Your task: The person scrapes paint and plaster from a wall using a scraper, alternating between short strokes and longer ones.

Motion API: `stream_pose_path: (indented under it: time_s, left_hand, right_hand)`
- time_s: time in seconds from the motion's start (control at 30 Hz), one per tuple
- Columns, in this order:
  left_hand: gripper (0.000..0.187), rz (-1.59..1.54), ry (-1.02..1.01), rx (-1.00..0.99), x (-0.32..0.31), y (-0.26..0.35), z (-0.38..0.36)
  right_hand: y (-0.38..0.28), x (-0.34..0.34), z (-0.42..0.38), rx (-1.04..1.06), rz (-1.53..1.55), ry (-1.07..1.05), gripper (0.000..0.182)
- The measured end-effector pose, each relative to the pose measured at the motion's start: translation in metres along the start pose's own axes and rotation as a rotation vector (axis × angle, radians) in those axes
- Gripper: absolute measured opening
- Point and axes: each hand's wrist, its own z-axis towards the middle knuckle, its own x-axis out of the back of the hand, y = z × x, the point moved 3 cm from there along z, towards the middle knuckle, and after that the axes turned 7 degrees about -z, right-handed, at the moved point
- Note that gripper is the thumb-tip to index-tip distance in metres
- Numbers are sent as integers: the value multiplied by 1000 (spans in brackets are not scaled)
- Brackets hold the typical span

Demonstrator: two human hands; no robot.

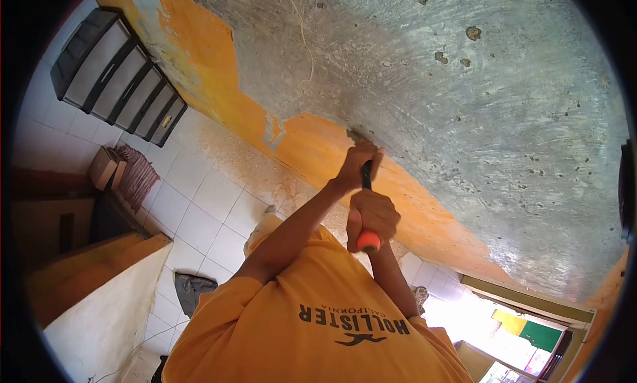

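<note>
Both my hands grip one long-handled scraper (366,176) with a black shaft and an orange-red butt end. My left hand (358,164) is closed around the front of the shaft, close to the wall. Behind it my right hand (375,214) wraps the rear of the handle, the orange end sticking out below the fist. The dark tip of the tool, partly hidden by my left hand, lies at the wall where orange paint (312,141) borders bare grey plaster (424,104). The paint's edge is ragged, and the plaster is scratched and pitted.
A black-framed drawer unit (119,71) stands on the white tiled floor (192,184) at the left. Nearby are a small box (106,167), a striped mat (138,174) and a dark cloth (192,290). A low partition (113,290) is lower left; a bright opening (511,323) lies lower right.
</note>
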Motion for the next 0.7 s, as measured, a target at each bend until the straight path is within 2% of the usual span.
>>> stream_pose_path:
  time_s: [0.07, 0.1, 0.23, 0.33, 0.37, 0.47, 0.5, 0.6, 0.7]
  left_hand:
    - [38, 36, -43, 21, 7, -16, -9]
    - [37, 7, -31, -41, 5, -17, -8]
    - [36, 45, -22, -31, -2, 8, 2]
    - [36, 110, -75, 114, 11, -9, -10]
    - [36, 68, -68, 18, 10, -10, -10]
    - [36, 51, -5, -97, 0, 12, 6]
    - [37, 46, -5, -111, 2, 7, 3]
    - [37, 89, -58, 9, 18, -15, -10]
    - [38, 54, -40, -70, 11, 4, 2]
  right_hand:
    - [12, -3, -8, -32, -20, -30, 29]
    - [7, -4, -3, -1, -16, 17, 30]
    - [-3, 6, -3, 55, 11, 54, 26]
    - [12, -6, -10, -39, -13, 63, 28]
    - [6, -4, -9, 6, -43, 125, 30]
    - [-10, 4, -7, 46, 30, 95, 32]
    - [-8, 2, -8, 39, 61, 98, 30]
    - [10, -11, -19, -20, -10, 61, 32]
    - [-9, -5, -13, 11, 7, 109, 33]
